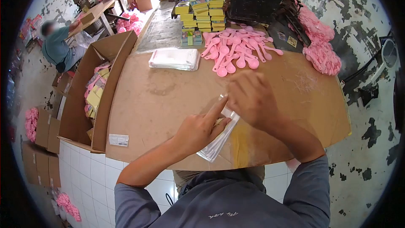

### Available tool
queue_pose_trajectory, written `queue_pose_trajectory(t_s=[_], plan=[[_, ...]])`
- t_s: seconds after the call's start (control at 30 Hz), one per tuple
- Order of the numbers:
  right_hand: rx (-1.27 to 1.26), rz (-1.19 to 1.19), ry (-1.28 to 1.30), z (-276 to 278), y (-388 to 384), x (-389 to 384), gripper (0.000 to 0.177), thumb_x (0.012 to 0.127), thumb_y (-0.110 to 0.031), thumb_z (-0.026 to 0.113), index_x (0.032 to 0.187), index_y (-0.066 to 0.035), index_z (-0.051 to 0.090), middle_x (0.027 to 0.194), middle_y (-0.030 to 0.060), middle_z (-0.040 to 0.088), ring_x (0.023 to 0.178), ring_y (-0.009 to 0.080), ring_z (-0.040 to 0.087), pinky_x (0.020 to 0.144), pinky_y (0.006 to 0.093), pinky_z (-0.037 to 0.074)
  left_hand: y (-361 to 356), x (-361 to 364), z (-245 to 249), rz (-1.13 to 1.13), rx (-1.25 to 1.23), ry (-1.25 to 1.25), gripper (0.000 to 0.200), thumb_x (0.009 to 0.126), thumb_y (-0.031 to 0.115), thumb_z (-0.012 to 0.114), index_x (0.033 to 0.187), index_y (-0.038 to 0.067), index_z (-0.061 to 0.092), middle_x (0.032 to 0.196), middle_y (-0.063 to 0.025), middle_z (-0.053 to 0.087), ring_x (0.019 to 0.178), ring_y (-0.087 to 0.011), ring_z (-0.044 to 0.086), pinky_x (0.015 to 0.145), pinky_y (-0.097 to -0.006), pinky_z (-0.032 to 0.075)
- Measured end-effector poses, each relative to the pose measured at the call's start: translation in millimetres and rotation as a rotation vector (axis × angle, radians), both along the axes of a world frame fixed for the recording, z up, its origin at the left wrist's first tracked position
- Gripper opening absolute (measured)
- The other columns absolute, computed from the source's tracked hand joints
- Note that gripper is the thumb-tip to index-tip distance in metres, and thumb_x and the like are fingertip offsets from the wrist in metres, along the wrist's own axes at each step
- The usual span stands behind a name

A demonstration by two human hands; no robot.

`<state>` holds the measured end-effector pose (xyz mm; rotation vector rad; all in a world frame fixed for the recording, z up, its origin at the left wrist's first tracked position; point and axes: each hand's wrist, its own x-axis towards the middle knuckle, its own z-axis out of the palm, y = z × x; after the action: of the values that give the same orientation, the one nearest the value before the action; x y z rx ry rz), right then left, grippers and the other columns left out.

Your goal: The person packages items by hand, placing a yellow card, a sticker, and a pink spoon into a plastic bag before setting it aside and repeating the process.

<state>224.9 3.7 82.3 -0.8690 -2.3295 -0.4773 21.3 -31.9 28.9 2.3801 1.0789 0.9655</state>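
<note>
Clear plastic bags (213, 145) lie in a thin stack at a slant near the table's front edge. My left hand (195, 131) holds them, thumb across the bags and index finger stretched toward their upper end. Just beyond, my right hand (252, 99) hovers at that upper end with bent fingers. Motion blurs its fingertips, and whatever they may hold is hidden. Past my hands lies a spread pile of pink spoons (236, 48). A thicker stack of clear plastic bags (174, 59) sits to the left of the spoons.
Small yellow-edged packs (202, 12) stand in stacks at the back. A long open carton (113, 101) with packed goods borders the table's left side. Bundled pink spoons (322, 55) lie at the far right. A co-worker (61, 44) sits at another table, upper left.
</note>
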Motion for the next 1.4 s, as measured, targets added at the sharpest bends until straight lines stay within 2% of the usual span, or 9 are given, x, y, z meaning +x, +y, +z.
queue_pose_trajectory(t_s=[0.1, 0.23, 0.33, 0.37, 0.47, 0.67, 0.9, 1.03, 1.4], plan=[[-0.204, -0.048, 0.158, 2.9, 7.0, 16.0, 0.022, 0.08, -0.013, 0.067, 0.098, -0.003, 0.059, 0.096, 0.0109, 0.057, 0.095, 0.0298, 0.058, 0.087, 0.04, 0.045, 5.3, -5.3, 9.2, -0.004, -0.193, -0.168, 0.055, 0.095, 0.016, 0.073, 0.145, 0.001, 0.054, 0.088, -0.0124, 0.076, 0.065, -0.0094, 0.068, 0.058, -0.0274, 0.053], [-1.046, 0.025, 0.821, 25.5, 5.2, 87.8, 0.012, 0.093, -0.012, 0.062, 0.092, -0.002, 0.055, 0.085, 0.0049, 0.056, 0.079, 0.0165, 0.06, 0.071, 0.0322, 0.05, 11.4, -18.0, 8.4, -0.046, -0.467, -0.297, 0.045, 0.099, 0.015, 0.069, 0.141, 0.001, 0.057, 0.096, -0.0115, 0.077, 0.078, -0.0067, 0.069, 0.066, -0.025, 0.054], [-1.379, 0.536, 0.979, 28.4, -0.2, 200.5, 0.007, 0.098, -0.009, 0.058, 0.098, -0.002, 0.059, 0.083, 0.0027, 0.06, 0.076, 0.0121, 0.061, 0.07, 0.0293, 0.053, 17.3, -15.9, -4.7, -0.071, -0.65, -0.58, 0.036, 0.102, 0.012, 0.065, 0.136, 0.0, 0.06, 0.104, -0.0115, 0.077, 0.091, -0.0079, 0.069, 0.077, -0.0242, 0.055], [-1.408, 0.756, 0.982, 15.1, 4.9, 234.2, 0.007, 0.098, -0.005, 0.056, 0.101, -0.001, 0.061, 0.085, 0.0042, 0.063, 0.078, 0.0136, 0.063, 0.071, 0.0306, 0.054, 17.5, -15.0, -0.1, -0.1, -0.676, -0.651, 0.034, 0.103, 0.012, 0.064, 0.134, 0.0, 0.062, 0.106, -0.0116, 0.077, 0.095, -0.0091, 0.069, 0.081, -0.0244, 0.055], [-0.985, -0.25, 1.029, -0.5, 19.4, 263.2, 0.021, 0.094, 0.004, 0.053, 0.113, 0.001, 0.063, 0.09, 0.0098, 0.067, 0.086, 0.0203, 0.068, 0.076, 0.0357, 0.056, 17.6, -14.0, 3.5, -0.124, -0.715, -0.703, 0.03, 0.104, 0.011, 0.063, 0.13, -0.002, 0.063, 0.111, -0.0132, 0.076, 0.101, -0.0122, 0.069, 0.088, -0.026, 0.055], [-0.058, -0.875, 0.168, -58.5, 15.5, 295.6, 0.033, 0.092, 0.0, 0.063, 0.125, -0.002, 0.065, 0.094, 0.0131, 0.069, 0.089, 0.0202, 0.067, 0.081, 0.0356, 0.054, 23.0, -11.9, -1.4, -0.118, -0.718, -0.746, 0.029, 0.105, 0.013, 0.061, 0.127, -0.004, 0.064, 0.113, -0.0115, 0.076, 0.101, -0.0103, 0.068, 0.089, -0.0261, 0.055], [-0.835, -0.312, 0.484, -12.7, -4.0, 114.8, 0.03, 0.089, -0.011, 0.072, 0.119, -0.005, 0.07, 0.097, 0.0109, 0.07, 0.086, 0.0191, 0.065, 0.079, 0.0322, 0.052, 25.0, -6.1, -16.1, -0.109, -0.771, -0.749, 0.023, 0.104, 0.014, 0.063, 0.117, -0.004, 0.069, 0.105, -0.0096, 0.076, 0.093, -0.0088, 0.068, 0.082, -0.0245, 0.055], [-0.692, 0.172, 0.32, -26.8, -7.1, 50.4, 0.036, 0.088, -0.014, 0.076, 0.122, -0.004, 0.068, 0.108, 0.0113, 0.069, 0.092, 0.0159, 0.065, 0.082, 0.0303, 0.053, 25.9, -4.1, -23.9, -0.077, -0.723, -0.727, 0.019, 0.102, 0.013, 0.066, 0.112, -0.002, 0.071, 0.099, -0.0072, 0.075, 0.088, -0.0074, 0.066, 0.077, -0.0236, 0.053], [-1.263, 0.214, 0.814, -47.3, -0.6, 32.5, 0.018, 0.095, -0.009, 0.07, 0.11, 0.002, 0.071, 0.095, 0.0043, 0.071, 0.088, 0.0097, 0.065, 0.081, 0.0276, 0.053, 22.6, -3.8, -13.6, -0.109, -0.763, -0.779, 0.022, 0.1, 0.01, 0.068, 0.117, -0.003, 0.071, 0.108, -0.008, 0.074, 0.098, -0.0106, 0.067, 0.087, -0.0259, 0.054]])
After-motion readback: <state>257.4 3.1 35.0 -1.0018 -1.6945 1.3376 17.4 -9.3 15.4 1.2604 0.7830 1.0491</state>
